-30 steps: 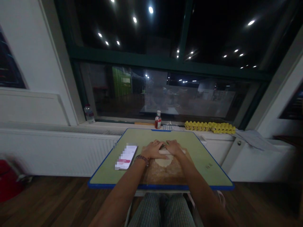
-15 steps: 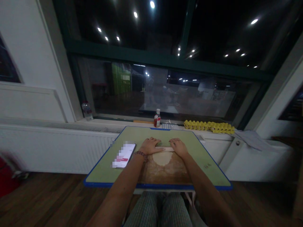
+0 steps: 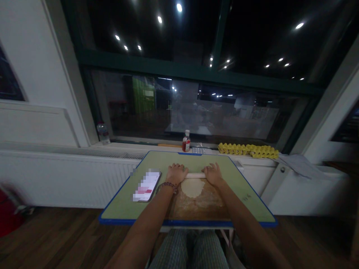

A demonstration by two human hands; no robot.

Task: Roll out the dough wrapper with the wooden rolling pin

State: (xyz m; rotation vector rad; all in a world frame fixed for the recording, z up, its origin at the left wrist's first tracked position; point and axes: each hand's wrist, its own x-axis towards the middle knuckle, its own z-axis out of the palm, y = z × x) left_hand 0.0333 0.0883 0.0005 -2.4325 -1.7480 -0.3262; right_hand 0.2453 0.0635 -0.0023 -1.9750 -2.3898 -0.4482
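Observation:
A pale rolling pin (image 3: pixel 195 175) lies crosswise at the far edge of a flat round of dough (image 3: pixel 193 188). My left hand (image 3: pixel 176 174) grips the pin's left end, its fingers partly curled and a beaded bracelet (image 3: pixel 169 185) on the wrist. On the right end is my right hand (image 3: pixel 213 174), thumb side against the pin and some fingers lifted. Both ends of the pin are hidden by the hands. Under the dough is a brown wooden board (image 3: pixel 198 209) with floury smears on it.
A phone (image 3: pixel 147 186) with a lit screen lies left on the green, blue-edged table (image 3: pixel 117 205). Along the windowsill stand a small red-labelled bottle (image 3: pixel 186 142), a clear bottle (image 3: pixel 103 133) and yellow egg trays (image 3: pixel 248 150). Papers (image 3: pixel 297 164) lie at the right.
My hands have shifted slightly apart, baring more of the rolling pin between them. The left thumb has drawn back from along the pin, and the right fingers are raised more.

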